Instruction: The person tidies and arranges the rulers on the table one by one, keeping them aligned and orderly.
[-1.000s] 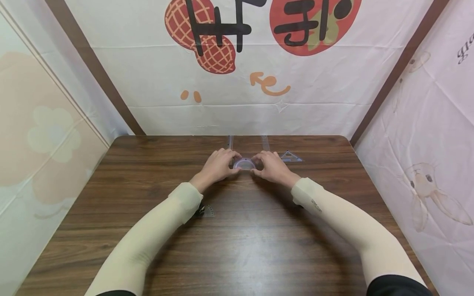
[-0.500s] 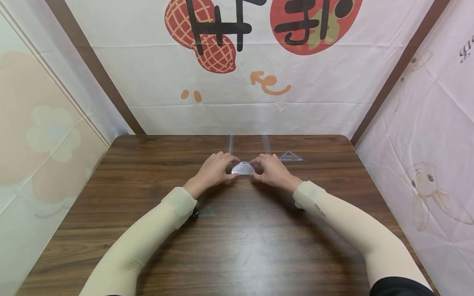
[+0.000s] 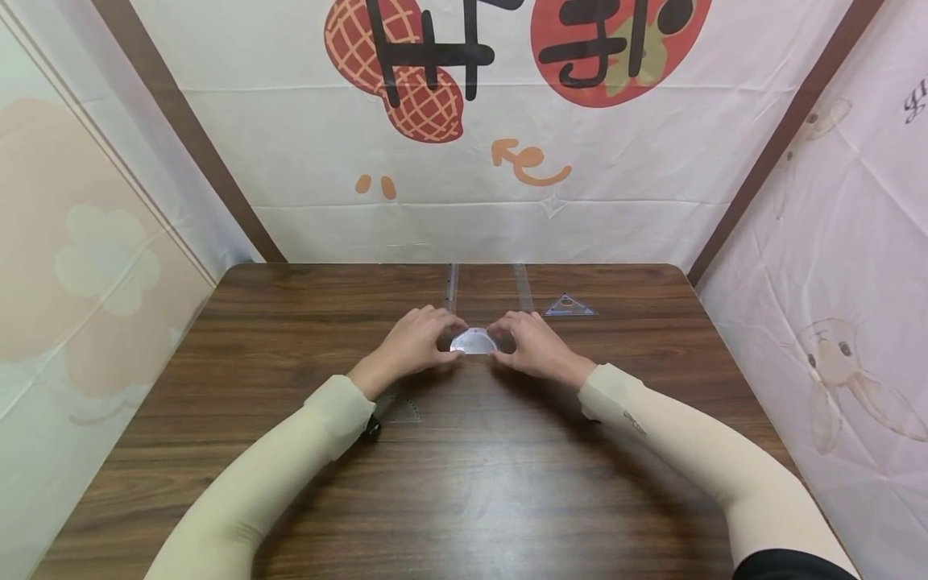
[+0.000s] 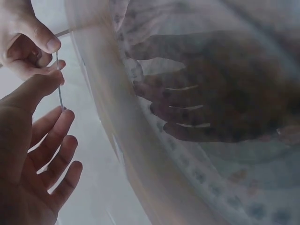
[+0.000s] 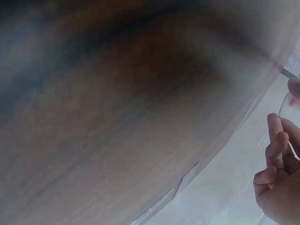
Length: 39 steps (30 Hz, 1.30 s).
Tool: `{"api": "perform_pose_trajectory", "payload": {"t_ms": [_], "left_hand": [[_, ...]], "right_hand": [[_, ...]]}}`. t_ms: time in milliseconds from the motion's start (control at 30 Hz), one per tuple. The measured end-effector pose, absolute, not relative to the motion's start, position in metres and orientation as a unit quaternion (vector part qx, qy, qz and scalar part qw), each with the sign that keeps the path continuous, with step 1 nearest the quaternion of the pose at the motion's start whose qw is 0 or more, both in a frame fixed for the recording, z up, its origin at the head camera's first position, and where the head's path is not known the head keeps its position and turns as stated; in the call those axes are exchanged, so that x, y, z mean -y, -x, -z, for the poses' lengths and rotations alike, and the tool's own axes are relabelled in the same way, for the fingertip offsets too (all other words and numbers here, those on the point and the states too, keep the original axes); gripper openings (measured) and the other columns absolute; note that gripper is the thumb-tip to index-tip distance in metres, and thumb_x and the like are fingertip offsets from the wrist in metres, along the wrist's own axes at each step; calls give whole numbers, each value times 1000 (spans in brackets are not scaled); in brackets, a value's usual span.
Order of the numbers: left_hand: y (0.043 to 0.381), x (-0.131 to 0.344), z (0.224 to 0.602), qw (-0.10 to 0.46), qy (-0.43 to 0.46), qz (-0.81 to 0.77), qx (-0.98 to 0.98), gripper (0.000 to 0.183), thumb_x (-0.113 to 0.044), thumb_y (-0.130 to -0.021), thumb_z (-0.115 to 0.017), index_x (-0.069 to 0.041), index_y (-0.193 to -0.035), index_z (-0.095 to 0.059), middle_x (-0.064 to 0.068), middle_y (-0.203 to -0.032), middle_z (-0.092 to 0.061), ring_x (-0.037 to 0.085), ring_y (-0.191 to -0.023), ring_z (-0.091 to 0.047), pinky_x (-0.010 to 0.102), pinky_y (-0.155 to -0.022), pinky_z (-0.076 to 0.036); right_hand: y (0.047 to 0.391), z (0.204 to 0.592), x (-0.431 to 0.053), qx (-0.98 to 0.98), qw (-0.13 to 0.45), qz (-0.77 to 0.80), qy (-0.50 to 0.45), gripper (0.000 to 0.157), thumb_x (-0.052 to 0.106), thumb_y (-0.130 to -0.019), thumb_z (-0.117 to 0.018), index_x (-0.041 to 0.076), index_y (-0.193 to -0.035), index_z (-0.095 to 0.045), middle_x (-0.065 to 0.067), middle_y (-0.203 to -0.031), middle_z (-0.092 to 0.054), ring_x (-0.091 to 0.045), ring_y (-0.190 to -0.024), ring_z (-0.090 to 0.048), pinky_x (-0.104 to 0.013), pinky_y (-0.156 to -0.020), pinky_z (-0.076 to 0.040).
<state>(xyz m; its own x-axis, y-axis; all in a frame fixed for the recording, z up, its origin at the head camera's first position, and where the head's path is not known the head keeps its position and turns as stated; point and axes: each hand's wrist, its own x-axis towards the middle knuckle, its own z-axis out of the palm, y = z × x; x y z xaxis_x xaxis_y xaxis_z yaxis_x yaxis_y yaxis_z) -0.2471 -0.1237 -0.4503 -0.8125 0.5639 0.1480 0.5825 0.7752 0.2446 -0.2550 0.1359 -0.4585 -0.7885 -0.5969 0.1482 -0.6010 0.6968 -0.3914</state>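
Between both hands, over the far middle of the table, is a clear protractor [image 3: 474,342] with its curved side away from me. My left hand [image 3: 416,340] pinches its left end with thumb and fingers, and my right hand [image 3: 532,344] pinches the right end. Seen nearly edge-on in the left wrist view, the protractor [image 4: 60,97] is a thin line between the fingertips. There, the left hand's [image 4: 35,140] other fingers spread loosely. The right wrist view catches my right hand [image 5: 281,164] at its right edge, fingers bent.
Behind the hands, two clear rulers [image 3: 451,288] [image 3: 524,287] reach the table's [image 3: 304,306] back edge. A blue-edged set square [image 3: 569,307] lies to their right. Another clear protractor [image 3: 406,412] lies near my left wrist. A printed cloth [image 3: 464,234] hangs behind the table.
Both hands have drawn the protractor toward me, away from the back edge. More of the two rulers shows behind them. The set square and the other protractor stay put.
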Motion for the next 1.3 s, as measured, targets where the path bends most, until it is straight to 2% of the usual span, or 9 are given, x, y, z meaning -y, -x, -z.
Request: {"api": "perform_pose_trajectory", "payload": {"t_ms": [367, 533, 700, 900, 1300], "left_hand": [[233, 126, 449, 54, 313, 140, 938, 47, -37, -91, -88, -15, -130, -76, 4, -120, -76, 25, -103, -66, 45, -89, -53], [226, 127, 450, 57, 318, 141, 936, 46, -37, -91, -87, -15, -130, -76, 3, -120, -76, 24, -104, -66, 44, -90, -54], [219, 128, 450, 47, 317, 141, 937, 47, -38, -91, -86, -15, -131, -75, 4, -126, -75, 24, -107, -67, 43, -91, -54], [212, 129, 451, 40, 314, 148, 937, 49, -36, -91, -87, -13, -132, -74, 3, -125, -75, 24, -111, -67, 44, -93, -54], [199, 134, 452, 51, 330, 144, 932, 47, -35, -88, -88, -14, -127, -75, 1, -118, -76, 22, -104, -66, 41, -88, -53]], "right_hand": [[242, 456, -137, 915, 4, -217, -341, 45, 23, -91, -89, 4, -129, -75, -7, -118, -75, -23, -109, -68, -48, -100, -48], [235, 455, -138, 913, -5, -224, -341, 46, 24, -90, -90, 4, -128, -74, -7, -121, -75, -24, -113, -68, -46, -99, -48], [230, 456, -138, 909, -11, -229, -349, 44, 24, -90, -90, 5, -127, -75, -4, -116, -75, -22, -110, -68, -43, -98, -47], [224, 456, -137, 905, -14, -235, -355, 42, 22, -89, -90, 5, -125, -76, -3, -112, -74, -21, -107, -67, -44, -97, -48], [213, 457, -137, 900, -18, -234, -367, 39, 24, -91, -89, 7, -124, -76, 0, -108, -73, -19, -104, -66, -42, -95, -48]]}}
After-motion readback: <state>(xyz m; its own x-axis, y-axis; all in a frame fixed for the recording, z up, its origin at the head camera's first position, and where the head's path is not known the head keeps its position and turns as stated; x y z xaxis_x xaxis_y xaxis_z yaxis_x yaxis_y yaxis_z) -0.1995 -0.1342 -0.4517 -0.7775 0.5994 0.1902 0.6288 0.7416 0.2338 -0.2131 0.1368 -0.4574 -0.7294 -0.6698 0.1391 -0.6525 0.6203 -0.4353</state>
